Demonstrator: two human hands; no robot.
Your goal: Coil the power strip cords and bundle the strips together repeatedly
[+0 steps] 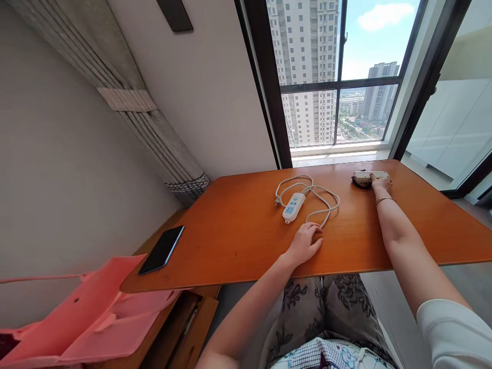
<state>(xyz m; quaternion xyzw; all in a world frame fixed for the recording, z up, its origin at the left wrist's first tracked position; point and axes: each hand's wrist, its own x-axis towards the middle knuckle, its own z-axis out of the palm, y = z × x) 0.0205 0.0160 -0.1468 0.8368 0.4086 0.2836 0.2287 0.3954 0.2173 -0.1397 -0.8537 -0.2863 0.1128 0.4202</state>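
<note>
My left hand (305, 243) lies on the orange-brown table (234, 225), fingers loosely spread and holding nothing. Its fingertips are by the near loop of a white cable (333, 207). That cable runs in loose loops to a small white power strip (293, 207) with blue socket faces, and its plug (277, 201) lies just left of the strip. At the table's far right, my right hand (381, 184) grips a long white bar (365, 176), which looks like another power strip. A black cord (360, 184) curls beneath the bar. My fingers cover its right part.
A black tablet (162, 249) rests near the table's left edge. Below it on the left are a pink bag-like item (107, 312) and wooden drawers (196, 328). A window (338, 84) stands behind the table, with a gathered curtain (142, 118) to the left.
</note>
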